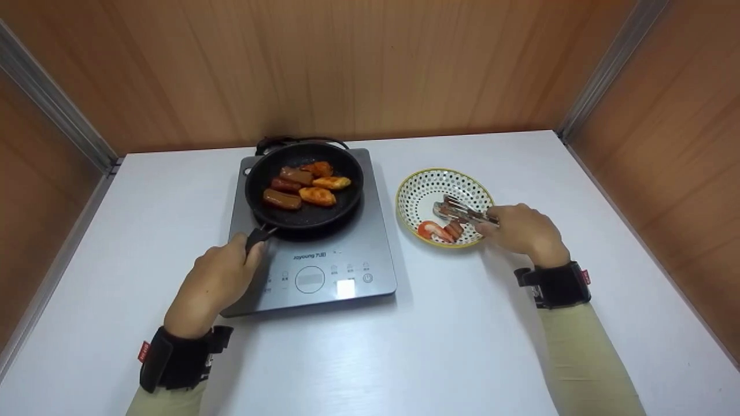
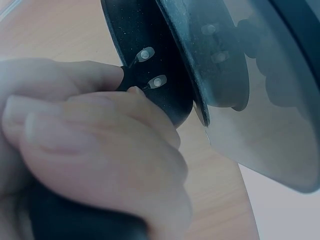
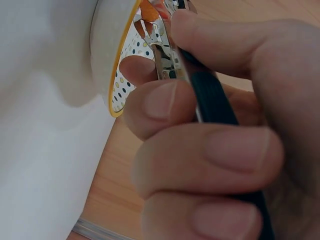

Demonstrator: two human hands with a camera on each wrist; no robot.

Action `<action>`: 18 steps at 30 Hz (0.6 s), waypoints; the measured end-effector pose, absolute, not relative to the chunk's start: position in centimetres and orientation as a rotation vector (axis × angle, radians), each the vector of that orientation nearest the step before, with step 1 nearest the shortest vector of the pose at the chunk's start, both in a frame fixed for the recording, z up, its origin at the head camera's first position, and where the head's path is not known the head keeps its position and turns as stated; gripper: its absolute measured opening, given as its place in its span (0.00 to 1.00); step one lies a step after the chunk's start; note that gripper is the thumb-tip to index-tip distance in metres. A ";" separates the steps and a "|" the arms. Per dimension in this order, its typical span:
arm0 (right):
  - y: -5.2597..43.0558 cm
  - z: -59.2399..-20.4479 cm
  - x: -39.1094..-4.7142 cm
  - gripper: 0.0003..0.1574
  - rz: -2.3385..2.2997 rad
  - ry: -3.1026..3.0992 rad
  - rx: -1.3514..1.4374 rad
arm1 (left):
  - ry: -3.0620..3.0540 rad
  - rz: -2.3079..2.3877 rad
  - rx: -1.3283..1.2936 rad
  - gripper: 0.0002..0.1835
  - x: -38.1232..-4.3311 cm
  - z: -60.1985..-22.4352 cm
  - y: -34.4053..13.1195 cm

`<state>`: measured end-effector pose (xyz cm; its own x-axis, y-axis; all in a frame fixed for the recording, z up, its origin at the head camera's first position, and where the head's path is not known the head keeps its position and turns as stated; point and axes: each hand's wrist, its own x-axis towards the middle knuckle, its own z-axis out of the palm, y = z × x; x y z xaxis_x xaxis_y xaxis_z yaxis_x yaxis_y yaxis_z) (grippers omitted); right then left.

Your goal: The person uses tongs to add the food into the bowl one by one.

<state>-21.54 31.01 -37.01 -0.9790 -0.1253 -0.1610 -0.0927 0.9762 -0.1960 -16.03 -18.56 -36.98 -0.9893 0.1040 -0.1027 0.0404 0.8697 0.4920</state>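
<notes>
Both full: my left hand [image 1: 217, 274] grips the frying-pan handle [image 1: 256, 236], right hand [image 1: 525, 230] the tongs [image 1: 473, 215], probably moving food [image 1: 454, 230], so next needs steady squeezing.

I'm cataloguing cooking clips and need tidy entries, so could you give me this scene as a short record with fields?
Left hand: grips the handle of a black pan
Right hand: holds metal tongs
Tong ends: over the plate, among food; whether they grip a piece is unclear
Pan contents: brown, red and orange-yellow food pieces
Pan support: grey cooktop; heating state cannot be told
Plate: dotted, yellow-rimmed, right of the cooktop
Plate contents: red-and-white piece, brown food
Surface: white table
</notes>
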 end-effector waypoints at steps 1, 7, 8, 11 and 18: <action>31.0 -37.0 -21.5 0.39 -0.279 2.951 -0.164 | 2.915 0.762 0.114 0.20 -16.0 -37.0 -18.6; 31.1 -37.0 -21.6 0.38 -0.267 2.971 -0.163 | 2.923 0.766 0.117 0.19 -16.0 -36.9 -18.6; 31.2 -37.0 -21.6 0.38 -0.264 2.974 -0.166 | 2.925 0.768 0.116 0.19 -16.0 -36.9 -18.6; 31.3 -36.9 -21.6 0.37 -0.255 2.985 -0.174 | 2.925 0.772 0.116 0.19 -16.0 -36.9 -18.6; 31.4 -36.5 -21.4 0.36 -0.266 3.015 -0.195 | 2.927 0.762 0.132 0.19 -16.0 -37.0 -18.6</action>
<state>-21.42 31.44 -36.51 -0.9859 -0.1367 -0.0961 -0.1177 0.9764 -0.1810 -15.98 -18.58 -36.97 -0.9897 0.1124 -0.0885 0.0550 0.8699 0.4902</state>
